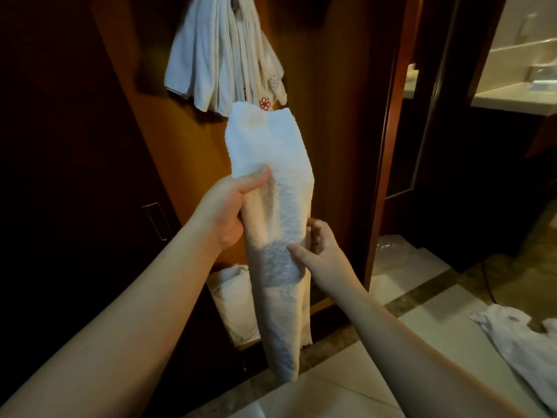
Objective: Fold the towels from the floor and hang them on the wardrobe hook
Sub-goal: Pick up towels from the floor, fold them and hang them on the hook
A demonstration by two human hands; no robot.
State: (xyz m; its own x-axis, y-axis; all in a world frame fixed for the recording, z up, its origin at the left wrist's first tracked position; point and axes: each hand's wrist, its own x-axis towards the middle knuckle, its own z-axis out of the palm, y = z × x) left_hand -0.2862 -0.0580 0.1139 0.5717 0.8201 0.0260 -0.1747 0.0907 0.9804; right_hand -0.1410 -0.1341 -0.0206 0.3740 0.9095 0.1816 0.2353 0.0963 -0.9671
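A white towel (277, 206), folded into a long narrow strip, hangs in front of me before the wooden wardrobe (331, 116). My left hand (229, 206) grips its left edge, thumb on the front. My right hand (316, 251) pinches the towel lower down on its right side, thumb across the front and fingers behind. Several white towels (223, 55) hang bunched from the hook (234, 3) at the top of the wardrobe; one shows a red flower mark. A loose white towel (524, 342) lies on the tiled floor at the right.
A white bag or bin liner (235, 306) stands at the foot of the wardrobe behind the held towel. A dark door with a metal handle (156, 221) is at the left. A doorway at the right opens onto a bathroom counter (512, 95). Crumpled plastic (391, 248) lies by the door frame.
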